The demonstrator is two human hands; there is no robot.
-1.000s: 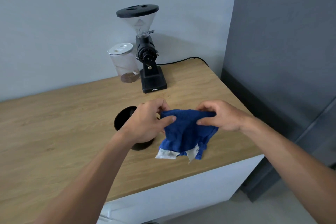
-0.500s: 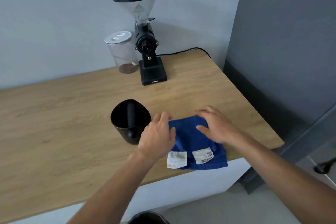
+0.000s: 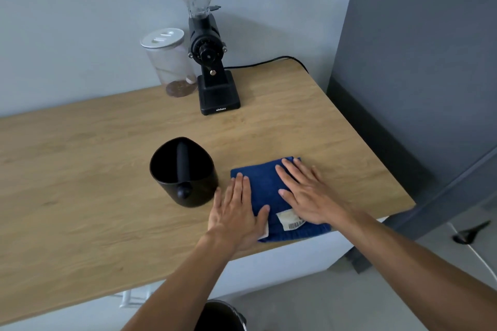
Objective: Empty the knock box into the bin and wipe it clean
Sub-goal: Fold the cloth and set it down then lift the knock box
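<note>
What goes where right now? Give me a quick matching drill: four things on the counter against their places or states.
1. knock box
2. blue cloth
3. grinder
4. clear jar

A. by the wall, left of the grinder
B. flat under both hands
C. upright, left of the cloth
D. tall, corded, by the wall

Pairs: 1-C, 2-B, 3-D, 4-A

A pale wall [image 3: 80, 21] runs behind the wooden counter [image 3: 80, 196], whose white front [image 3: 282, 258] drops to a grey floor [image 3: 336, 303]. To the right stands a dark grey cabinet [image 3: 430, 62]. Light is soft and even, with faint shadows on the wall.
</note>
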